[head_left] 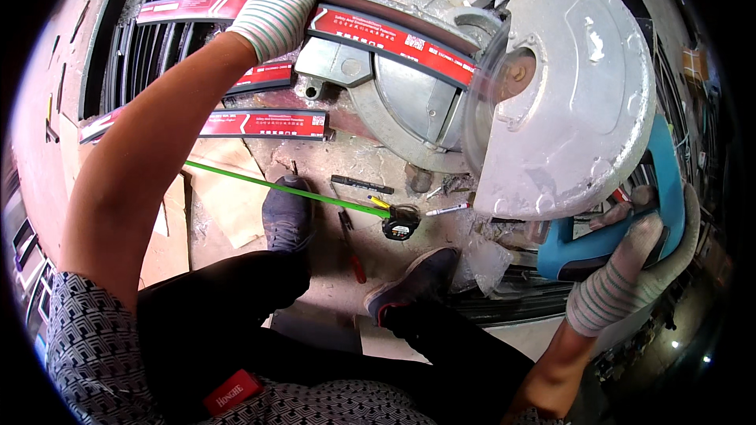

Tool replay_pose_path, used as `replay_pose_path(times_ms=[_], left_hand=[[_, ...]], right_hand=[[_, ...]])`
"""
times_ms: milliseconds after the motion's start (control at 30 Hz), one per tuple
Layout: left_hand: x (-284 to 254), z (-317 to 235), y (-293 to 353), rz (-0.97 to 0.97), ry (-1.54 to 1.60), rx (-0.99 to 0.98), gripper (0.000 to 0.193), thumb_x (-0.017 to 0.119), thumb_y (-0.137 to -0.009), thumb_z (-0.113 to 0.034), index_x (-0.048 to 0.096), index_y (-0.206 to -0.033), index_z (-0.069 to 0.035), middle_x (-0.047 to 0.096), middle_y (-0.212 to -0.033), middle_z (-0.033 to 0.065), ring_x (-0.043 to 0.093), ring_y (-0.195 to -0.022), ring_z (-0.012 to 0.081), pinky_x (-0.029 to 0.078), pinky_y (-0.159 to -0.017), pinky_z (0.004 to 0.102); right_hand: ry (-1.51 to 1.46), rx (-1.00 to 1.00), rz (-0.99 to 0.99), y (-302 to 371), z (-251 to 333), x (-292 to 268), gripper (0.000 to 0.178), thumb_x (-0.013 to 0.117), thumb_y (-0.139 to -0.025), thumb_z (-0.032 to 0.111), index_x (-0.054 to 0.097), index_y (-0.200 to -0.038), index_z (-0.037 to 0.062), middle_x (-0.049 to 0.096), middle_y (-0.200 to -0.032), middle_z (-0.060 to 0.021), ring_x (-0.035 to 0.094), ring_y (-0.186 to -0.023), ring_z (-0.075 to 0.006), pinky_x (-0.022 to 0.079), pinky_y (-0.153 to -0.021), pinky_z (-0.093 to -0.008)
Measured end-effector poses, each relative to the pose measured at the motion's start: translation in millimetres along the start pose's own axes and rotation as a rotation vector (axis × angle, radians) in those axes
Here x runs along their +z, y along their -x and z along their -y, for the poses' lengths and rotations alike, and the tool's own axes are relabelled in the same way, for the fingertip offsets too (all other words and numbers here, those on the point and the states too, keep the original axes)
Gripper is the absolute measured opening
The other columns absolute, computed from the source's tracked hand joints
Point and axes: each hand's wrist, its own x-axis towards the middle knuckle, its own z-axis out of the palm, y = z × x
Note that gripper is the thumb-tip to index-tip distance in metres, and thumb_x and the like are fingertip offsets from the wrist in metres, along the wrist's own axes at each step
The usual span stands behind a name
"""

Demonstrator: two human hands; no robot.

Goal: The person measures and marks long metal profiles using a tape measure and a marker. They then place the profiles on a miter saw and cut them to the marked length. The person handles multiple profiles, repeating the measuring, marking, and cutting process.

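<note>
My left hand [276,22], in a striped knit glove, is wrapped over a long dark window-frame profile [394,41] with red printed film. It holds the profile against the metal base of a chop saw [417,102]. The profile's right end reaches the saw's round blade [490,98], which looks blurred beside the big grey guard [579,102]. My right hand [618,275], gloved alike, is closed around the saw's blue handle [671,189] at the right. Some of its fingers show through the handle's opening.
Below the saw lie a tape measure [401,223] with its green blade [291,190] drawn out leftward, a black marker [362,184], a white pen [448,209] and a red-handled screwdriver [353,256]. More red-filmed profiles [264,124] lie at left. My shoes [287,216] stand close by.
</note>
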Motion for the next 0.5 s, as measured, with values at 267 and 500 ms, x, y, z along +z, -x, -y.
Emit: replay_pose_path(times_ms=[267, 500], left_hand=[[-12, -7, 0, 0.022, 0.011, -0.009, 0.020, 0.071, -0.081, -0.011, 0.067, -0.098, -0.003, 0.072, -0.086, 0.0204, 0.071, -0.087, 0.0404, 0.056, -0.079, 0.0485], [-12, -6, -1, 0.038, 0.001, -0.004, 0.017, 0.072, -0.080, -0.011, 0.070, -0.095, -0.004, 0.072, -0.085, 0.0215, 0.071, -0.086, 0.0396, 0.057, -0.077, 0.0478]], right_hand=[[-0.167, 0.085, -0.031, -2, 14, 7, 0.059, 0.064, -0.098, 0.020, 0.039, -0.148, 0.0007, 0.061, -0.110, -0.0129, 0.060, -0.086, -0.0186, 0.056, -0.077, -0.0334], [-0.138, 0.133, -0.054, 5, 10, 5, 0.062, 0.064, -0.097, 0.029, 0.043, -0.147, 0.0011, 0.049, -0.145, -0.0180, 0.051, -0.132, -0.0324, 0.042, -0.115, -0.0484]])
